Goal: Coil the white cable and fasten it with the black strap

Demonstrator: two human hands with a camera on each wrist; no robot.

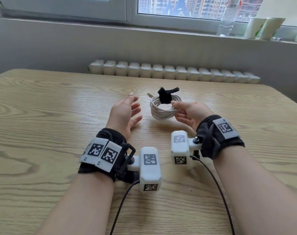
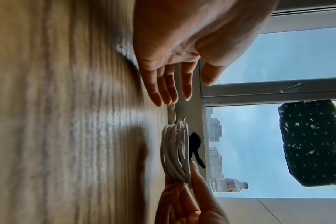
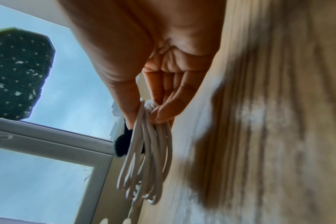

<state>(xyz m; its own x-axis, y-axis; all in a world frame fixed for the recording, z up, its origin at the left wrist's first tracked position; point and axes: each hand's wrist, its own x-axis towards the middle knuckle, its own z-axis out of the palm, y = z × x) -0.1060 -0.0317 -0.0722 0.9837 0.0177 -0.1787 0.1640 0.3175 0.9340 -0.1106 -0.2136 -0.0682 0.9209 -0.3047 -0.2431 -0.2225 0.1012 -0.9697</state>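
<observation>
The white cable (image 1: 158, 108) is wound into a round coil held just above the wooden table (image 1: 42, 116). A black strap (image 1: 165, 96) is wrapped around the coil's far side, with one loose end sticking out to the right. My right hand (image 1: 186, 112) pinches the coil's near right side between thumb and fingers; in the right wrist view the cable (image 3: 150, 151) hangs from those fingertips (image 3: 163, 115). My left hand (image 1: 127, 112) hovers left of the coil with fingers spread, touching nothing. The left wrist view shows the coil (image 2: 175, 151) and strap (image 2: 195, 145) edge-on.
A white radiator (image 1: 173, 72) runs behind the table's far edge. On the windowsill stand a clear bottle (image 1: 226, 24) and paper cups (image 1: 263, 28) at the right. Black camera wires (image 1: 217, 189) trail from my wrists toward the near edge.
</observation>
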